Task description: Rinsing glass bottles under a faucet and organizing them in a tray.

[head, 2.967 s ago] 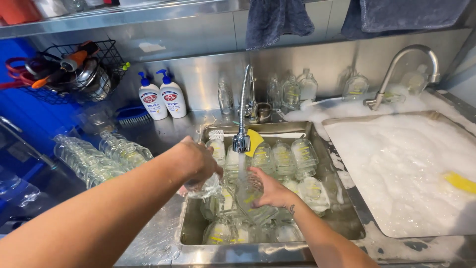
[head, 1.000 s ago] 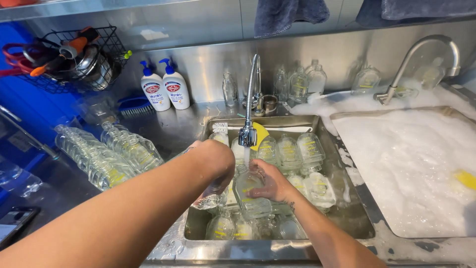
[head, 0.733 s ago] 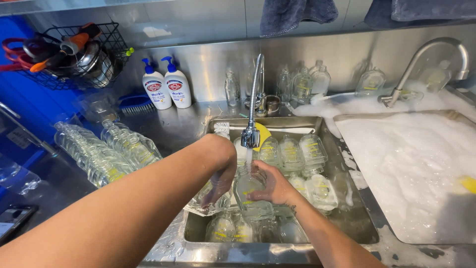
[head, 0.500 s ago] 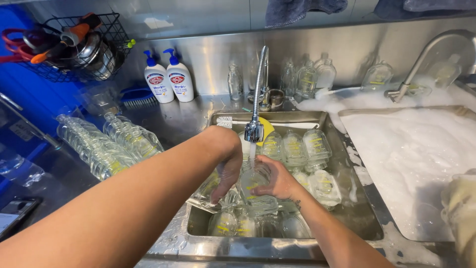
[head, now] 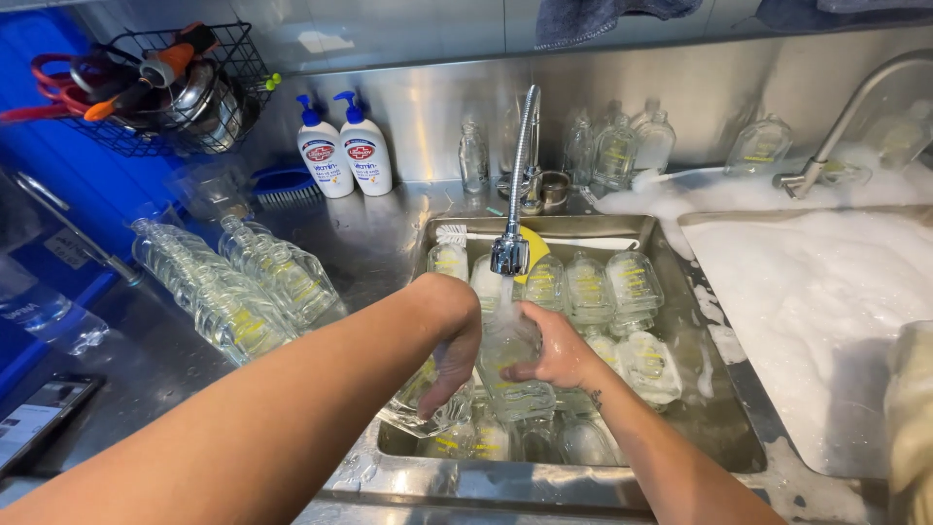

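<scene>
Under the running tap point(head: 509, 255), a clear glass bottle point(head: 509, 362) is held by the right hand point(head: 552, 346), fingers curled round it. A second bottle point(head: 428, 408) is gripped by the left hand point(head: 449, 355). More bottles point(head: 603, 287) lie in the sink point(head: 724, 408).

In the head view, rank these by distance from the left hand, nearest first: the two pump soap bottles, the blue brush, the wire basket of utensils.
From the left hand:
1. Blue brush, on the counter up-left.
2. Pump soap bottles, against the back wall; nearly as close.
3. Wire basket, top-left corner.
</scene>
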